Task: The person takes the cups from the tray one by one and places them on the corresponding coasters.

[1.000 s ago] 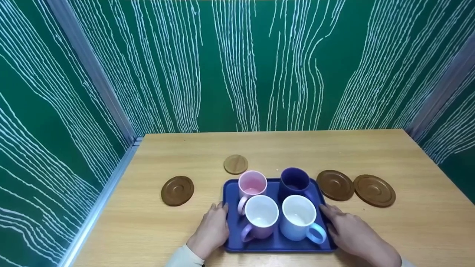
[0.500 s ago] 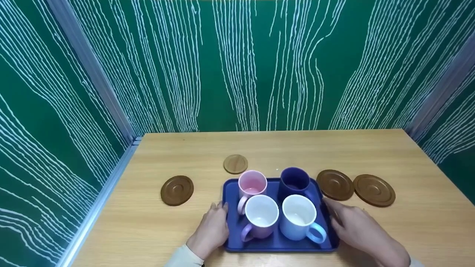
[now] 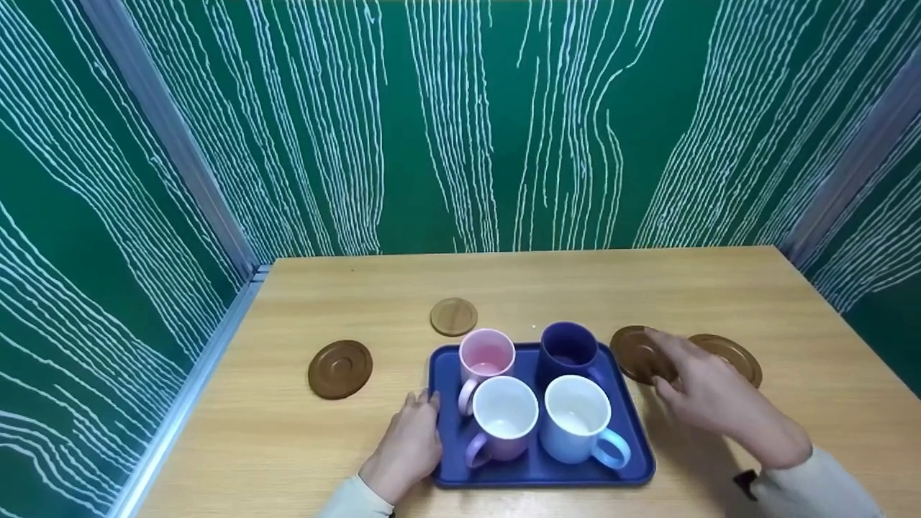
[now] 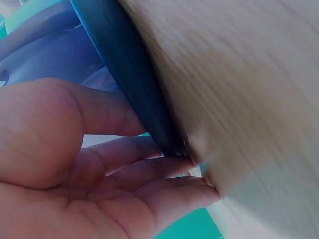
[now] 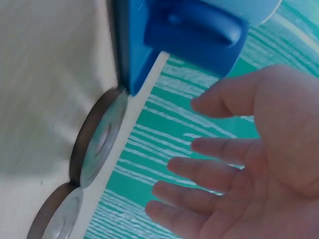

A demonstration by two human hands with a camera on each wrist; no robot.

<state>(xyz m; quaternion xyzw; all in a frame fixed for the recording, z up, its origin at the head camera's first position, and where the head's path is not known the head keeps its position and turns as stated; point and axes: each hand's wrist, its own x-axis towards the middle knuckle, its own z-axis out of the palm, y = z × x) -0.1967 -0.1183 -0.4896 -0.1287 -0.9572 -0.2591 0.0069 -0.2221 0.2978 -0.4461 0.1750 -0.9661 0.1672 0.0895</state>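
The right hand (image 3: 712,388) has left the tray's side since a moment ago and risen over the two brown coasters at that end. It is empty, fingers stretched out and thumb held apart. The left hand (image 3: 406,446) hasn't budged: it grips the left edge of the blue tray (image 3: 554,475), thumb at the rim and fingers against the side.

The tray sits flat on the near part of the wooden table (image 3: 575,288), with four mugs upright on it. At the back are the pink mug (image 3: 487,363) and the navy mug (image 3: 568,356); in front, the purple mug (image 3: 505,424) and the light blue mug (image 3: 577,424), whose handle points right.

The right-hand coasters (image 3: 633,352) are partly covered from above by the hand. Another brown coaster (image 3: 340,369) lies off to the left, and a small pale coaster (image 3: 454,316) lies just behind the pink mug.
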